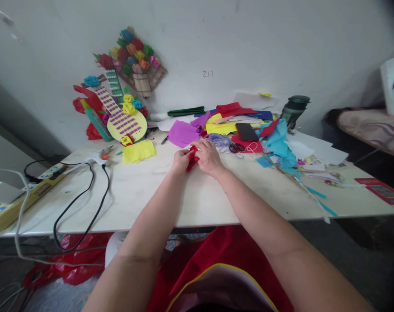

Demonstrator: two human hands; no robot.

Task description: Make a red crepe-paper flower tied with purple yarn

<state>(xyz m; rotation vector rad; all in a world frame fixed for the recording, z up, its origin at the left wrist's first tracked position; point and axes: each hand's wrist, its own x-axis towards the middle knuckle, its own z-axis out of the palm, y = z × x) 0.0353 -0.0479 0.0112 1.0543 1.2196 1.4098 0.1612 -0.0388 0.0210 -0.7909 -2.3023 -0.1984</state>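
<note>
Both of my hands meet over the middle of the table, closed on one small piece of red crepe paper [192, 159]. My left hand [181, 160] pinches its left side. My right hand [207, 157] grips it from the right, its fingers bent over the top and hiding part of it. The paper looks bunched or folded. Just beyond my hands lie purple paper sheets [183, 133] and a coil of pale lilac string [218, 140]. Black-handled scissors [237, 147] rest to the right, by a red sheet.
A glue gun [95, 158] with a black cord and a yellow power strip [24, 197] are at left. Yellow paper [139, 151] and flower-decorated crafts [127, 126] stand behind. To the right are a phone [247, 131], blue paper [283, 145], a stick [286, 175] and a dark bottle [293, 110].
</note>
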